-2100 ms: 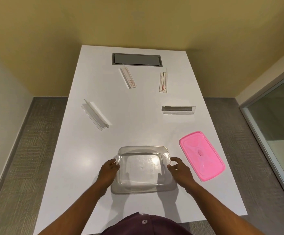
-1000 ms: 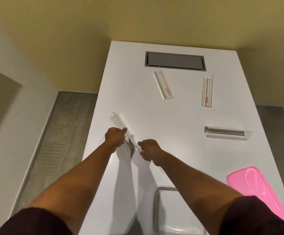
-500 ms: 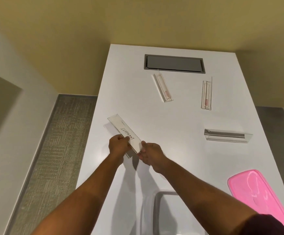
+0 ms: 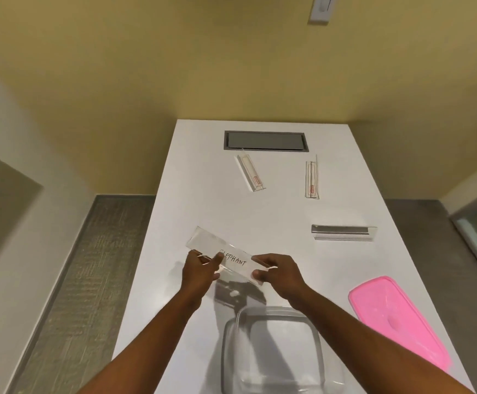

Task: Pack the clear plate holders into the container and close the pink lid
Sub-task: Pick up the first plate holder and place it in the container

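Left hand point(image 4: 200, 275) and right hand point(image 4: 278, 273) both pinched on one clear plate holder point(image 4: 225, 255), lifted off the white table point(image 4: 274, 211), thumbs on its face beside the handwritten word ELEPHANT. Nearer the body than the hands, open clear container point(image 4: 272, 351), empty; just right of it, pink lid point(image 4: 396, 322) lying flat. Beyond the right hand, three more holders: one near point(image 4: 343, 233), two farther off point(image 4: 250, 173) point(image 4: 312, 177), just before a grey hatch point(image 4: 265, 140)
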